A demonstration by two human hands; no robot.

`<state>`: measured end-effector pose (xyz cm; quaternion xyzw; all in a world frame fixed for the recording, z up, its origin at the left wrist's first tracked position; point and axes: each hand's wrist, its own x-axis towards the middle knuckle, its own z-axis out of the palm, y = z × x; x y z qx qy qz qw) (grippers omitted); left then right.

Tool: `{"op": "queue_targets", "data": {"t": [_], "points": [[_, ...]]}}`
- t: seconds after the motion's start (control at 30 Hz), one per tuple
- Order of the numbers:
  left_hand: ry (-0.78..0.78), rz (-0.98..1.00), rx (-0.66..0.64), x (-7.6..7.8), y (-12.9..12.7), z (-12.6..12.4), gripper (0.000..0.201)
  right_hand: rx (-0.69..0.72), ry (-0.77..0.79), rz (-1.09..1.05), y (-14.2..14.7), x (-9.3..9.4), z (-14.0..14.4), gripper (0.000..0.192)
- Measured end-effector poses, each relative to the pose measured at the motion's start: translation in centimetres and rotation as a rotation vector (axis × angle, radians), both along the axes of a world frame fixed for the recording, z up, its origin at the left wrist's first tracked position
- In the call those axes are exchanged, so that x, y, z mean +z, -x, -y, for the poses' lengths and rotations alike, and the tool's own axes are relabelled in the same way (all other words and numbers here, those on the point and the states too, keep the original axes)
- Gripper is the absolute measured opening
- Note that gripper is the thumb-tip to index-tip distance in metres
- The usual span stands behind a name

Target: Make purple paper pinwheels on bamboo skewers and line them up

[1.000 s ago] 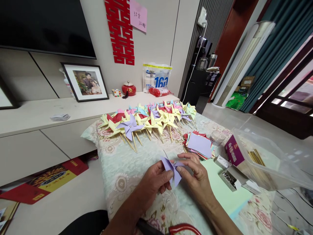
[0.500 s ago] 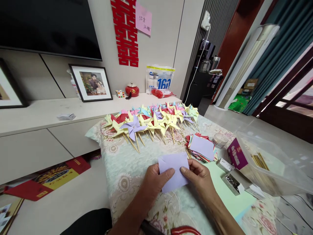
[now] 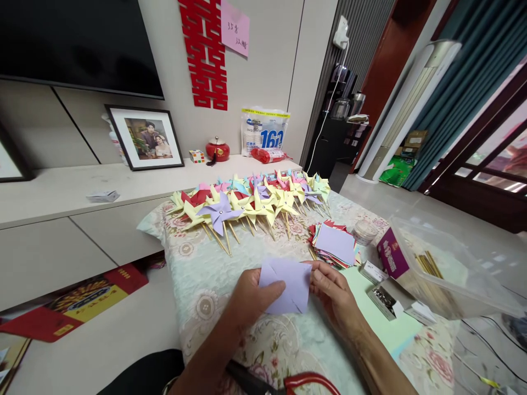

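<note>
While both hands point(image 3: 251, 299) pinch purple paper point(image 3: 287, 285), edges free

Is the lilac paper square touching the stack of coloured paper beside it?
Apart. The head view shows the lilac paper square, held in both hands, with bare tablecloth between it and the stack of coloured paper.

The paper point(image 3: 288, 285) hides some fingertips of both hands; the scissors point(image 3: 288, 384) are cut off at the bottom edge; the note's point(image 3: 235, 27) writing is illegible.
</note>
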<state>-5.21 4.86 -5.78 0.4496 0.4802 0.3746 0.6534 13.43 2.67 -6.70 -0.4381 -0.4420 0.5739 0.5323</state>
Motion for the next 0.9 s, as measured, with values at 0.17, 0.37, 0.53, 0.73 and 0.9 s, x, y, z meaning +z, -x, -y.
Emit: {"op": "queue_targets", "data": {"t": [0.17,0.37,0.53,0.73,0.9], "points": [[-0.096,-0.216,-0.195,0.5,0.6,-0.6,0.015,0.048,0.041,0.068,-0.5,0.2,0.1,0.038],[-0.146,-0.259,-0.334,0.6,1.3,-0.9,0.014,0.215,0.073,0.088,-0.4,0.3,0.1,0.032],[-0.097,0.167,-0.167,0.5,1.1,-1.1,0.036,0.038,0.099,-0.047,-0.1,0.2,-0.1,0.031],[0.130,0.538,0.036,-0.3,-0.2,-1.2,0.045,-0.171,0.228,-0.301,0.5,0.1,-0.5,0.034],[0.182,0.655,0.001,-0.6,-0.6,-0.7,0.043,-0.211,0.266,-0.376,0.6,-0.3,-0.8,0.034]]}}
